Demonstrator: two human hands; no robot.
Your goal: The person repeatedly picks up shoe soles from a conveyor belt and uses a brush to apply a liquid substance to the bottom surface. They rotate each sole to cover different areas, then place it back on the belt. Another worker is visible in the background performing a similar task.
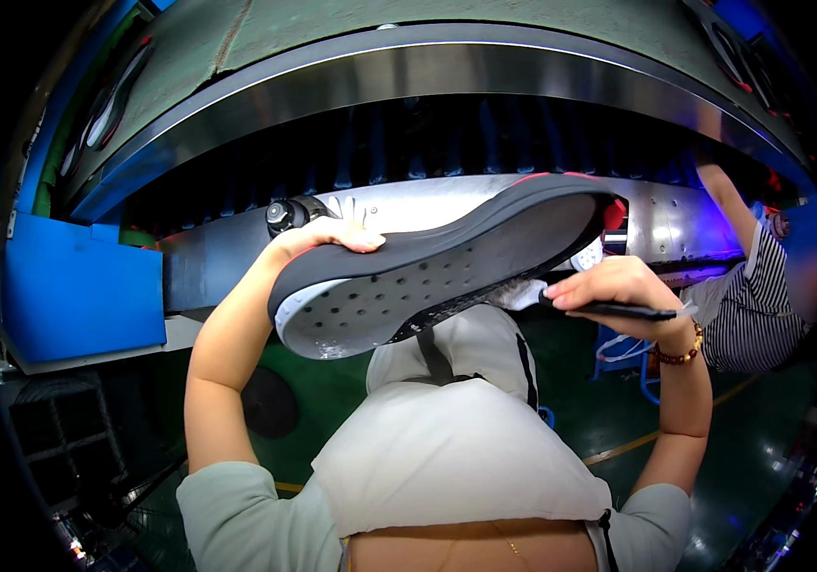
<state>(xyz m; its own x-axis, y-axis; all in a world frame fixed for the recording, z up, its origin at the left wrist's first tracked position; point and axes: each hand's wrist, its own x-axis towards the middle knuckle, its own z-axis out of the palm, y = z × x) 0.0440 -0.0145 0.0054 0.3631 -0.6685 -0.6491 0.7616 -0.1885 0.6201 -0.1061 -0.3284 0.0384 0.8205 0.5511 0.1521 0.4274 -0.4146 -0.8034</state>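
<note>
Left fingers (365, 242) clamp the sole (447, 270) below them; right fingers (575, 288) clamp the brush (618, 310), its bristles (514, 294) left of them by the rim (470, 304); steady tilt, light strokes would likely work best

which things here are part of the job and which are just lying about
In use:
black-and-grey perforated shoe sole, in the left hand
black-handled, pale-bristled brush, in the right hand

Seemingly just around:
round black object, lower left
dark, red-trimmed elongated piece, upper left

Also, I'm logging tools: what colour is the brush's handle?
The handle is black; it shows best in the head view.
</note>
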